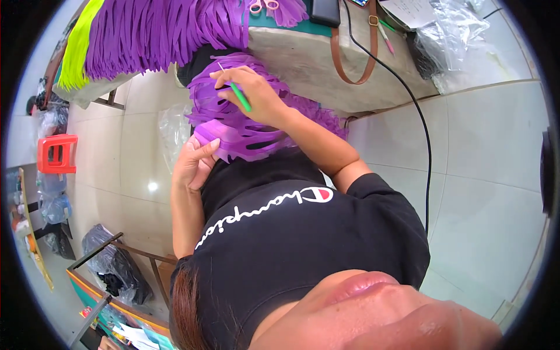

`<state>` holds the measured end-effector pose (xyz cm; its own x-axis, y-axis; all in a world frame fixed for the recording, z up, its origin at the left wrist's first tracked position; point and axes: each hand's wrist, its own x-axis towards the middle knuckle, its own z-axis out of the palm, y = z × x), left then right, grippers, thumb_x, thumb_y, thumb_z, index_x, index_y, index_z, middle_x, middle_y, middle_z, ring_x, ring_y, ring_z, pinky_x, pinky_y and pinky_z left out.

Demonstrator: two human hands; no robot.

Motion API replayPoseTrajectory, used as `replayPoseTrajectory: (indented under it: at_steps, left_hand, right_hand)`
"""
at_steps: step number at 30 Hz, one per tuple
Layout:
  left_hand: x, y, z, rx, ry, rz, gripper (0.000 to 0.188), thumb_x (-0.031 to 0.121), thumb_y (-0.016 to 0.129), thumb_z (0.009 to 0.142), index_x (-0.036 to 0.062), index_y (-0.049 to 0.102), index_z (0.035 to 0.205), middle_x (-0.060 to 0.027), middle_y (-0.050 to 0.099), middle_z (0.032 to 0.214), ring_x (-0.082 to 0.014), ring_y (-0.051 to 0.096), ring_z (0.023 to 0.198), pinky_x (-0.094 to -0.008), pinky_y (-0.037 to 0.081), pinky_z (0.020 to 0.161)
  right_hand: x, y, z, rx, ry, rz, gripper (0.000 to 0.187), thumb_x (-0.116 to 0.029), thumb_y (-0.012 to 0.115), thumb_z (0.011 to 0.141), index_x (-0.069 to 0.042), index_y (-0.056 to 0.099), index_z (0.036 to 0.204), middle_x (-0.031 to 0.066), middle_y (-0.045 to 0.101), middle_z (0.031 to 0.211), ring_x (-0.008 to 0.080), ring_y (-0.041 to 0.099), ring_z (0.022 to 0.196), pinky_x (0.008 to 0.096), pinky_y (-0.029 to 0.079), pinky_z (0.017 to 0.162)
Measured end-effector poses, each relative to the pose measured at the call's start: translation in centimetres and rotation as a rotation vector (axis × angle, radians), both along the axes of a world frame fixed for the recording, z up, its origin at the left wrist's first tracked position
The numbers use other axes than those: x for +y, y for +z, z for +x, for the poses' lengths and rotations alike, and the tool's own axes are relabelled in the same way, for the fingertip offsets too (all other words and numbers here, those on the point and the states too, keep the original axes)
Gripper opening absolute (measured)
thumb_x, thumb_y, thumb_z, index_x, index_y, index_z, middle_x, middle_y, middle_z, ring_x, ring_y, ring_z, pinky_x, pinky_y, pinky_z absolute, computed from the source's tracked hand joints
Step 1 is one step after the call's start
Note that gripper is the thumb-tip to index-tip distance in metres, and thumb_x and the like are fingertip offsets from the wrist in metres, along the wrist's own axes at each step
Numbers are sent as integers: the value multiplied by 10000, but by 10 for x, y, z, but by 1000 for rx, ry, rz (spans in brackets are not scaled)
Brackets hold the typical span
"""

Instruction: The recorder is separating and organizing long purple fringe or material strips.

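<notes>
Currently: purple fabric pinched at left, green-handled tool held at right

Purple fringed fabric [230,133] lies across the person's lap, close to the cloth-covered tabletop [297,52]; the lap presumably serves as a near working surface.

Left hand [200,160]: thumb on top, fingers underneath, closed on the fabric's solid band. Probably held there to steady the uncut part while the slit part spreads loosely.

Right hand [251,93]: fingers curled, closed round a slim green-handled tool [240,98], its thin end pointing away from the body. Pen-like grip, likely for fine control of the tip. Tip contact with fabric: cannot tell.

Second purple fringe [157,38] hangs over the tabletop's edge beside a yellow-green fringe [76,52]; draping perhaps keeps the strips straight. Pink-handled scissors [263,6] lie at its right end, apparently parked within reach.
</notes>
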<state>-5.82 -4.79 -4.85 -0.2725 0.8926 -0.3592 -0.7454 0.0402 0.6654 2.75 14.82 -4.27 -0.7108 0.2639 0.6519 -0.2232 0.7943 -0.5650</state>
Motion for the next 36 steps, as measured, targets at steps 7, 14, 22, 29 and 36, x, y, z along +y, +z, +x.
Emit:
replayPoseTrajectory:
  at_steps: [7,14,22,29,36]
  left_hand:
    - [4,35,22,208,174,-42,492,-18,669,812,-8,489,1269,-70,611,1089,-161,610,977,-300,499,864]
    - [7,22,29,272,220,69,622,-24,681,795,30,420,1357,-88,605,1140,-162,589,1040,-295,477,905]
    - [8,21,32,259,299,71,622,10,740,767,10,449,1317,-73,623,1086,-151,604,991,-289,492,854]
    - [9,18,31,337,338,104,613,3,739,767,2,450,1308,-81,622,1077,-146,601,993,-283,490,856]
    - [6,20,33,417,356,93,613,-19,737,755,-6,455,1300,-72,621,1069,-143,611,964,-284,506,835]
  right_hand:
    - [-28,16,47,101,296,-578,225,-126,490,967,17,663,982,54,578,795,105,514,704,240,441,666]
    - [-54,6,57,10,299,-925,143,-105,458,982,12,532,946,116,639,862,120,576,722,246,478,693]
    - [-53,-1,56,-26,252,-945,186,-155,496,979,18,547,934,101,628,845,126,577,727,251,476,691]
    - [-53,-1,55,-20,240,-943,175,-148,509,972,19,551,941,95,622,831,128,579,719,249,477,682]
    - [-43,6,48,24,110,-41,82,-44,568,915,30,604,912,86,656,803,119,618,730,262,506,671]
